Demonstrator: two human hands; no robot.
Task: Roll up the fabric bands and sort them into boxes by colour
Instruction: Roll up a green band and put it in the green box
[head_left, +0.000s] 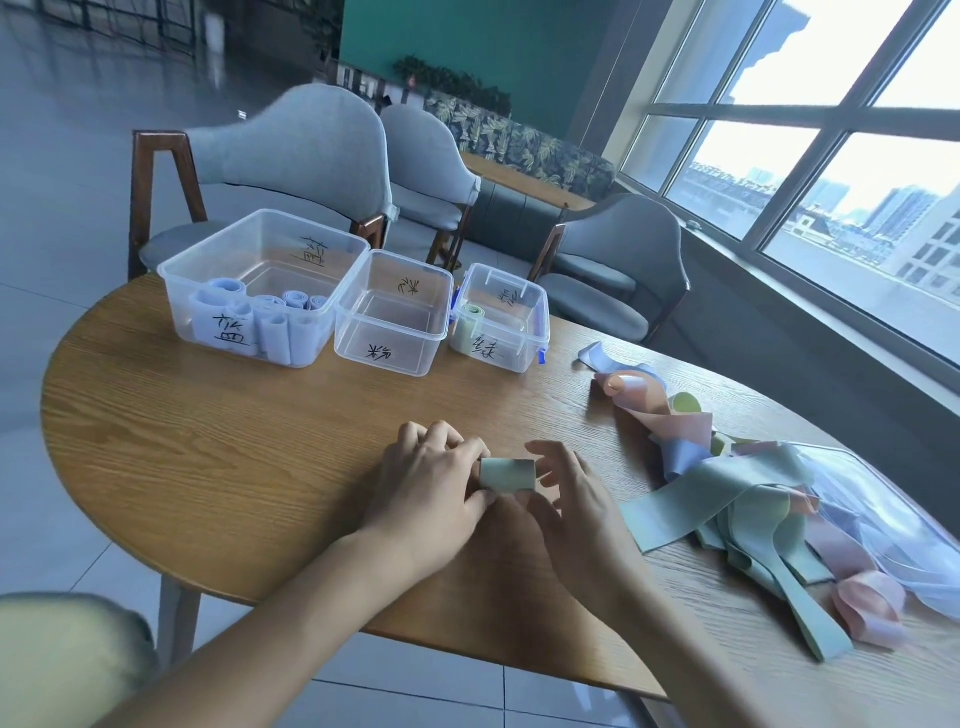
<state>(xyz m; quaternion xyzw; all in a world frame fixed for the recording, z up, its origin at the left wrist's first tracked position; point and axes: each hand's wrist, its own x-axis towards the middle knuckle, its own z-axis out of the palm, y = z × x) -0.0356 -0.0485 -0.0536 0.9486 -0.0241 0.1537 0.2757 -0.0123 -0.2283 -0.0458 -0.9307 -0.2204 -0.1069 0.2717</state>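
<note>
A rolled green fabric band (508, 474) sits between my hands above the round wooden table (218, 447). My left hand (431, 483) grips its left end with curled fingers and thumb. My right hand (563, 493) pinches the right end. Three clear plastic boxes stand in a row at the table's far side. The large left box (260, 291) holds several rolled blue bands. Nothing lies in the middle box (392, 312). The small right box (498, 317) holds one green roll (467, 319). A loose pile of green, pink and blue bands (753, 499) lies at the right.
A clear lid or tray (883, 509) lies under the pile near the table's right edge. Three grey upholstered chairs (291, 156) stand behind the table. Large windows run along the right wall. Tiled floor shows to the left and below.
</note>
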